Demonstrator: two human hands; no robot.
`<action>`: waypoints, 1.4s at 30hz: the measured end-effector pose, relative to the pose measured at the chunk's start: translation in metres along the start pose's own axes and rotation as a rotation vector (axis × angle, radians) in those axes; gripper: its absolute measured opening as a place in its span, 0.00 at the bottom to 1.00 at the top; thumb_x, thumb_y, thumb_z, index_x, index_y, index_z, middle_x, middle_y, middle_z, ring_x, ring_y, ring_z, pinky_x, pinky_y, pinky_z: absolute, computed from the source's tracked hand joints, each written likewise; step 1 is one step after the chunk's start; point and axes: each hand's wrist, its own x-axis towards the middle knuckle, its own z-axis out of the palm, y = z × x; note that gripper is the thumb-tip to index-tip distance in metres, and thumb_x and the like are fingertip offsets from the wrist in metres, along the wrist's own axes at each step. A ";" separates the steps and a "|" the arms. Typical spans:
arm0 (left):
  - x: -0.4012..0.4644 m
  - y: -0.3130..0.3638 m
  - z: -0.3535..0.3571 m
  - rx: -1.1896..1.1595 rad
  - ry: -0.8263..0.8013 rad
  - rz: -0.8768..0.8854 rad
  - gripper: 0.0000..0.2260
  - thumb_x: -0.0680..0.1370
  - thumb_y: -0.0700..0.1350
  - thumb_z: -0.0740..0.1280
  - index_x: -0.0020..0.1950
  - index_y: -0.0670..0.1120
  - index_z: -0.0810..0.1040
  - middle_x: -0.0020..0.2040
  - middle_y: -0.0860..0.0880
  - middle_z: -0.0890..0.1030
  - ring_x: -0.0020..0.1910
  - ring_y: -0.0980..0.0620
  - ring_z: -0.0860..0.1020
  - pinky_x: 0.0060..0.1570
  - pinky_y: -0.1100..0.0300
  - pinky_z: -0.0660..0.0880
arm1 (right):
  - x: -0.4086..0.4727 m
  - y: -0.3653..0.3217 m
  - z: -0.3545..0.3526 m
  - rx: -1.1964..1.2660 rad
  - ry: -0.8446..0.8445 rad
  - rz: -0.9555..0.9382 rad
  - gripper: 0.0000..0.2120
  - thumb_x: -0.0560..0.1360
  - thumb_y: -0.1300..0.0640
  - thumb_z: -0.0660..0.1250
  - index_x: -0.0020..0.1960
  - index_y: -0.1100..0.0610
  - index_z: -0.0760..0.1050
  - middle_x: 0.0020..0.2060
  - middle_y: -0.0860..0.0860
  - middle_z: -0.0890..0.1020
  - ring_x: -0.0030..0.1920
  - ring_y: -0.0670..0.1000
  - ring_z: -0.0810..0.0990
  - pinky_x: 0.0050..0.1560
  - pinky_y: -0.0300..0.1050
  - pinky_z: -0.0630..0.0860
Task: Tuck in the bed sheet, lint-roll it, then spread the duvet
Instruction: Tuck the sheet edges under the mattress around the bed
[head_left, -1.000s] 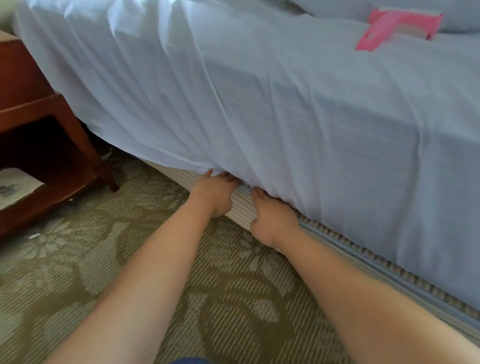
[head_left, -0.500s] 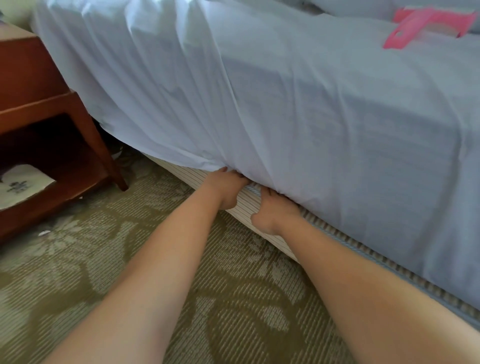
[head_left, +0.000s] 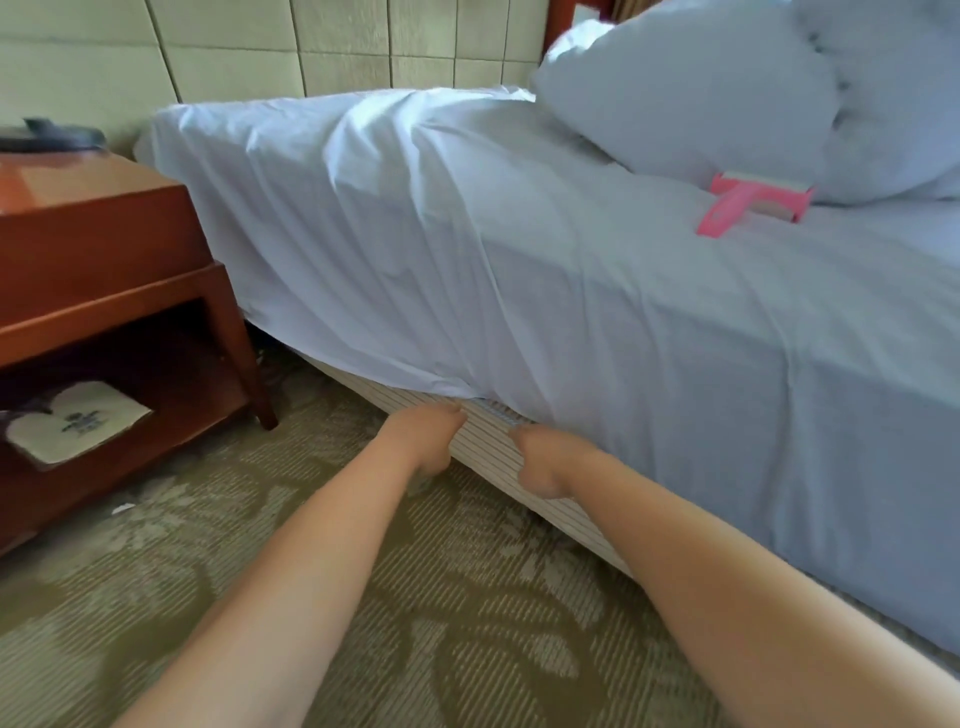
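The pale blue bed sheet (head_left: 571, 270) hangs wrinkled over the side of the mattress. Its loose hem ends just above the striped bed base (head_left: 488, 452). My left hand (head_left: 426, 439) is at that hem, with its curled fingertips pinching the sheet's edge. My right hand (head_left: 545, 462) is beside it, fingers bunched and touching the seam between mattress and base just under the sheet. A pink lint roller (head_left: 748, 205) lies on top of the bed. The bunched white duvet (head_left: 727, 93) is piled behind it at the head end.
A reddish wooden nightstand (head_left: 104, 249) stands left of the bed, with a white packet (head_left: 78, 426) on its lower shelf and a dark object (head_left: 57, 136) on top. Patterned green carpet (head_left: 363, 597) covers the floor. A padded wall panel (head_left: 311, 47) is behind the bed.
My view has lifted and pulled back, so the head of the bed and the duvet now show. Both hands have slid out from under the sheet to its hem.
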 end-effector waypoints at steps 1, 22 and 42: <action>0.001 -0.003 -0.001 -0.008 0.005 -0.001 0.28 0.79 0.38 0.57 0.78 0.48 0.54 0.78 0.49 0.55 0.75 0.50 0.58 0.71 0.56 0.59 | 0.005 -0.003 -0.001 0.022 -0.002 -0.016 0.26 0.78 0.58 0.57 0.75 0.58 0.57 0.72 0.55 0.64 0.70 0.56 0.65 0.70 0.49 0.64; 0.109 -0.093 0.018 0.112 0.092 0.304 0.33 0.65 0.31 0.72 0.70 0.41 0.72 0.68 0.43 0.74 0.66 0.45 0.74 0.62 0.54 0.71 | 0.133 -0.031 0.020 0.234 0.193 0.058 0.38 0.76 0.52 0.63 0.78 0.59 0.46 0.74 0.58 0.59 0.72 0.59 0.61 0.68 0.50 0.63; 0.129 -0.129 0.038 -0.019 0.206 0.543 0.37 0.63 0.25 0.72 0.71 0.42 0.70 0.69 0.44 0.73 0.67 0.44 0.72 0.55 0.47 0.78 | 0.145 -0.050 0.047 0.252 0.444 0.169 0.44 0.53 0.53 0.75 0.67 0.65 0.71 0.60 0.60 0.78 0.60 0.59 0.77 0.61 0.55 0.73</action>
